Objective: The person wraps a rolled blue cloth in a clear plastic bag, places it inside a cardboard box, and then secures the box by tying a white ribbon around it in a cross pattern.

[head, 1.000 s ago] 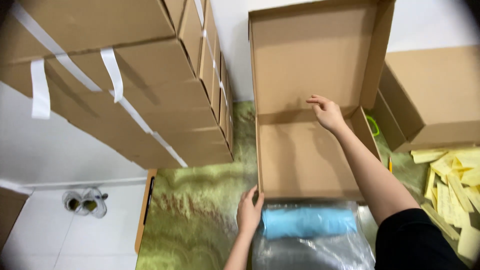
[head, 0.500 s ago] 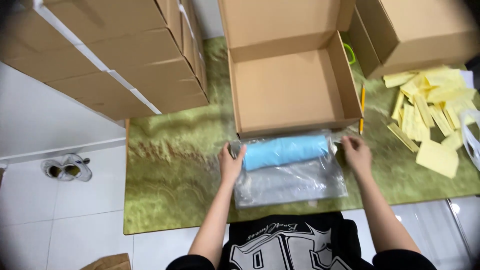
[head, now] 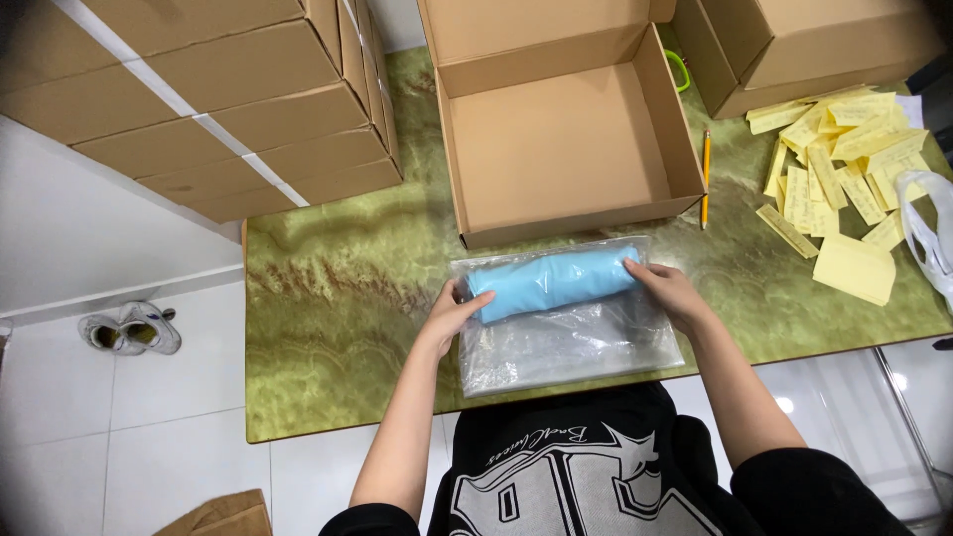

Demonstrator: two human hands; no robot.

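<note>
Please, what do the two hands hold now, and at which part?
Both hold the blue roll inside the clear bag: left hand at its left end, right hand at its right end.

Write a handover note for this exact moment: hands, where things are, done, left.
Left hand: on the left end of the blue roll, gripping it through the clear plastic bag.
Right hand: on the roll's right end.
The roll lies inside the bag on the green mat, just in front of the open cardboard box.
Done: roll is bagged, box stands open and empty.
Left: bagged roll is not yet in the box; box not closed.
Pencil and yellow slips lie to the right.
</note>
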